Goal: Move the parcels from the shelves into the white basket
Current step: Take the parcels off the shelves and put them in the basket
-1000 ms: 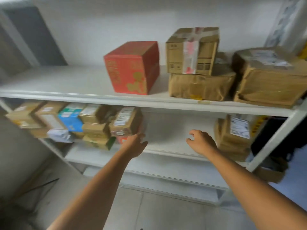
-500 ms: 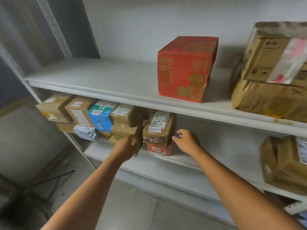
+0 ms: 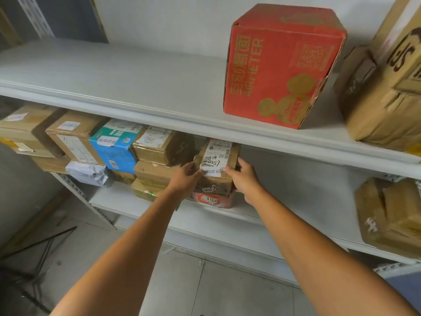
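Below the red box [image 3: 280, 65], on the lower shelf [image 3: 296, 190], the labelled box [image 3: 216, 159] sits atop a pink parcel [image 3: 214, 199]. The left hand [image 3: 185, 176] grips its left side, the right hand [image 3: 245, 179] its right, fingers curled round it. More parcels [image 3: 159, 147] crowd that shelf, below-left of the red box.

This is a parcel storeroom or pickup depot. White metal shelves [image 3: 136, 92] on slotted uprights [image 3: 77, 189] stand against a bare wall [image 3: 170, 19]. At 9 o'clock, taped cardboard parcels [image 3: 75, 137] crowd the lower shelf. The labelled parcel [image 3: 215, 156] at centre carries a printed waybill with handwritten numbers. A red carton [image 3: 280, 65] sits at 1 o'clock, and grey floor tiles [image 3: 182, 286] lie at 6.
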`<state>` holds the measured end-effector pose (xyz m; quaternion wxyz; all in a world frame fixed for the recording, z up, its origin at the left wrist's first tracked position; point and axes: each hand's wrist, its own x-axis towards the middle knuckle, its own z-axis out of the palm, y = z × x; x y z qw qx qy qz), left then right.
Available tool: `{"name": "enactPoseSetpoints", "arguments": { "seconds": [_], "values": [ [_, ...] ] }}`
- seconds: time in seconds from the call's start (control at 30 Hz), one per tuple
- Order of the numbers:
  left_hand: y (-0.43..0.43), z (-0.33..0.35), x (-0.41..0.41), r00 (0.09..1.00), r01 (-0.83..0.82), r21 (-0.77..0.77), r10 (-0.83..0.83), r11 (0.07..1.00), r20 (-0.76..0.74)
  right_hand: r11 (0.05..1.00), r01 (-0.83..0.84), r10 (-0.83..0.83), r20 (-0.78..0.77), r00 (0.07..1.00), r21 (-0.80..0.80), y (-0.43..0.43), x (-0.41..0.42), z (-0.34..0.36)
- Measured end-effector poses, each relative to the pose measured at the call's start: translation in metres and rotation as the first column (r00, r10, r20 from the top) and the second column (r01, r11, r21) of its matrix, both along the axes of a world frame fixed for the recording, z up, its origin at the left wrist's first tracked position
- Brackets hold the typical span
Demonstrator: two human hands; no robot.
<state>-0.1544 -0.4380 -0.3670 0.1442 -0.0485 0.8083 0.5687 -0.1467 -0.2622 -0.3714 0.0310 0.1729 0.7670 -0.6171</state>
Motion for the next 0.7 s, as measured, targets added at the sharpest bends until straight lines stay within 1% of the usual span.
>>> {"name": "enactPoseSetpoints", "arguments": {
  "seconds": [0.13, 0.27, 0.37, 0.5, 0.6, 0.7],
  "values": [
    [0.004, 0.005, 0.011, 1.000, -0.022, 0.098, 0.019, 0.995, 0.024, 0.996, -0.004, 0.003, -0.018, 1.000, -0.091, 0.004, 0.007, 0.001],
    [0.011, 0.014, 0.041, 0.998, -0.059, 0.104, 0.058, 0.993, 0.014, 0.983, -0.042, 0.036, -0.040, 0.999, -0.179, 0.013, 0.031, 0.006],
    [0.020, 0.023, 0.074, 0.994, -0.108, 0.160, 0.107, 0.981, 0.015, 0.973, -0.112, 0.095, -0.095, 0.991, -0.200, 0.024, 0.055, 0.011],
    [0.034, 0.042, 0.129, 0.976, -0.210, 0.217, 0.217, 0.953, -0.010, 0.944, -0.215, 0.175, -0.171, 0.970, -0.250, 0.039, 0.103, 0.030],
    [0.039, 0.055, 0.174, 0.967, -0.243, 0.258, 0.255, 0.935, -0.012, 0.916, -0.325, 0.283, -0.198, 0.939, -0.234, 0.044, 0.139, 0.044],
    [0.033, 0.065, 0.212, 0.944, -0.322, 0.315, 0.328, 0.893, 0.036, 0.880, -0.427, 0.382, -0.227, 0.896, -0.206, 0.037, 0.162, 0.056]
  ]
}}
